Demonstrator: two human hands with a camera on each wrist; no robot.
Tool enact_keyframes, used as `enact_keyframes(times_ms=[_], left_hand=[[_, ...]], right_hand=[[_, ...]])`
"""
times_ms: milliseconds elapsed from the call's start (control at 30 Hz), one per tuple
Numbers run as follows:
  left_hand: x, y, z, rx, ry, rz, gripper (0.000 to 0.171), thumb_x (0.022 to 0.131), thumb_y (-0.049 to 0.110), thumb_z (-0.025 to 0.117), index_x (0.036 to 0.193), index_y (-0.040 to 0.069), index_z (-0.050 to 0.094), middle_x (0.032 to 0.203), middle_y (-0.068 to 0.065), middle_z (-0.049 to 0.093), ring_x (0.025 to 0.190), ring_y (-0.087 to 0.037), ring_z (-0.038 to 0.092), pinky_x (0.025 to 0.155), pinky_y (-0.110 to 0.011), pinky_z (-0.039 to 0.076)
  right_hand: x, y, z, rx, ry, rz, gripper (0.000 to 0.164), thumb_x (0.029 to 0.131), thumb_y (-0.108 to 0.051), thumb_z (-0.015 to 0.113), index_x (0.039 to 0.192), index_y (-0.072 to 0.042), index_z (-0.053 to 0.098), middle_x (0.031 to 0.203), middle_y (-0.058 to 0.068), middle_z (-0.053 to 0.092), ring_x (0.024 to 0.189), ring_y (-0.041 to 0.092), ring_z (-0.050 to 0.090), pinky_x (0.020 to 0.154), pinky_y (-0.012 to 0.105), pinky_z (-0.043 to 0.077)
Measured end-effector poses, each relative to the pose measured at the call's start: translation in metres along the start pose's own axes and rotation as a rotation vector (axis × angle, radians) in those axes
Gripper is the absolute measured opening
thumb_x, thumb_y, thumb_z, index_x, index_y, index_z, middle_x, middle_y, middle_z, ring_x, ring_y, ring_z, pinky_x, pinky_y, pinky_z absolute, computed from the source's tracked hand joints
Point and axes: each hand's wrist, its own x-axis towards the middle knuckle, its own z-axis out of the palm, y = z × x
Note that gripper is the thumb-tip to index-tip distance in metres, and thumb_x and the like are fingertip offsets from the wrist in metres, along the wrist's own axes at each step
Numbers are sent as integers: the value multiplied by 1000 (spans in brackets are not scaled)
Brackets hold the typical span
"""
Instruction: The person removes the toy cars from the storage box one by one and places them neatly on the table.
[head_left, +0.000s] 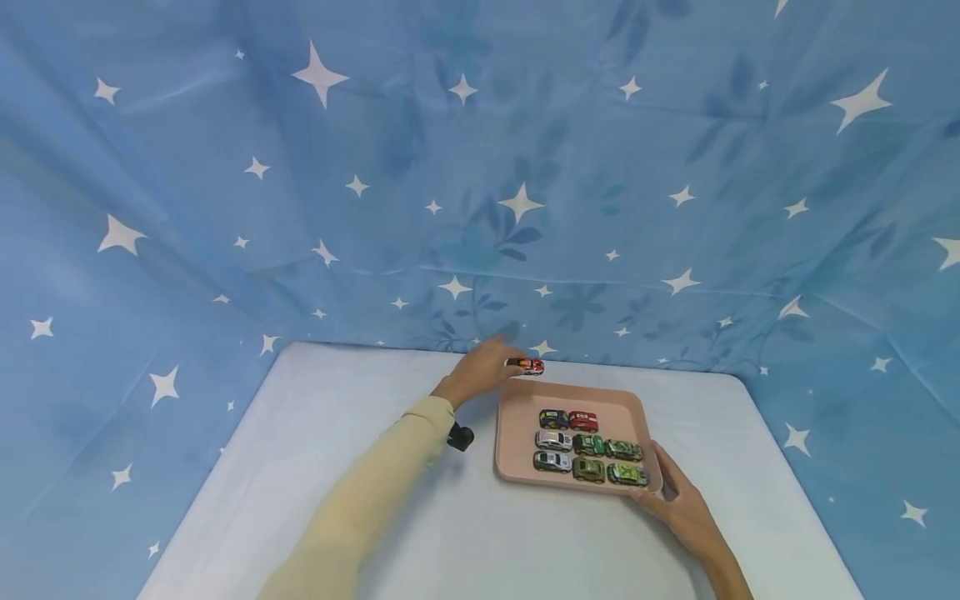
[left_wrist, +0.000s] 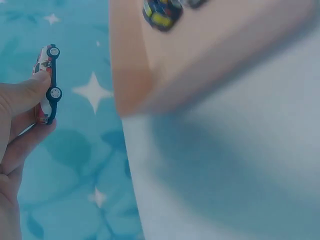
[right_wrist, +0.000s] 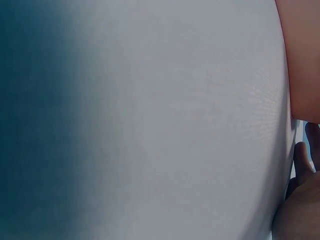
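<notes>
A small red, white and black toy car [head_left: 534,367] is pinched between thumb and fingers of my left hand [head_left: 480,368], above the tray's far left corner. Seen from the left wrist, the toy car [left_wrist: 51,82] is on end, its wheels facing the tray. The shallow pink tray [head_left: 516,433] carries several toy cars in rows: a red car [head_left: 582,421], a dark blue car [head_left: 553,418], two silver-white ones and some green ones. My right hand [head_left: 686,512] grips the tray's near right corner. In the right wrist view, only part of that hand [right_wrist: 305,200] shows beside the tray [right_wrist: 306,60].
The white table [head_left: 375,383] spreads around the tray. A blue cloth with white stars [head_left: 420,217] stands behind and along both sides. A small black object [head_left: 461,437] shows beside the left wrist.
</notes>
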Motion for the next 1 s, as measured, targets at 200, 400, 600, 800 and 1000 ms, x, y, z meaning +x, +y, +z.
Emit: enact_keyframes(times_ms=[200, 400, 600, 800, 1000], left_hand=[[-17, -22, -7, -7, 23, -35, 31, 94, 29, 67, 120, 13, 71, 119, -2, 70, 131, -33, 49, 111, -45, 36], [-34, -40, -8, 17, 27, -44, 28, 93, 26, 69, 117, 12, 73, 114, -4, 71, 133, -35, 46, 113, -46, 32], [-47, -54, -3, 21, -2, -35, 25, 91, 21, 70, 114, 10, 74, 110, -3, 73, 122, -26, 57, 117, -44, 25], [-61, -61, 2, 10, -41, -68, 25, 90, 18, 71, 113, 7, 74, 110, -4, 73, 109, -19, 65, 119, -41, 19], [-78, -70, 10, -9, -65, -133, 25, 90, 21, 71, 113, 10, 74, 110, -1, 73, 109, -18, 64, 112, -39, 33]], right_hand=[[0, -1, -4, -6, 6, -14, 98, 88, -44, 70, 158, -29, 3, 161, 20, 12, 146, 46, 9, 109, 70, 12], [2, -3, -3, -2, 2, -21, 99, 88, -45, 70, 159, -26, 3, 161, 21, 11, 145, 47, 10, 110, 69, 13], [1, -3, -2, -13, -2, 0, 101, 87, -47, 71, 158, -28, 2, 161, 20, 11, 146, 46, 10, 110, 68, 13], [0, -2, -2, -15, -8, 9, 101, 87, -48, 70, 158, -29, 1, 161, 22, 11, 145, 48, 9, 108, 71, 14], [-1, -3, 1, -8, -22, 6, 98, 89, -47, 68, 158, -30, 0, 161, 22, 10, 144, 49, 8, 106, 74, 13]])
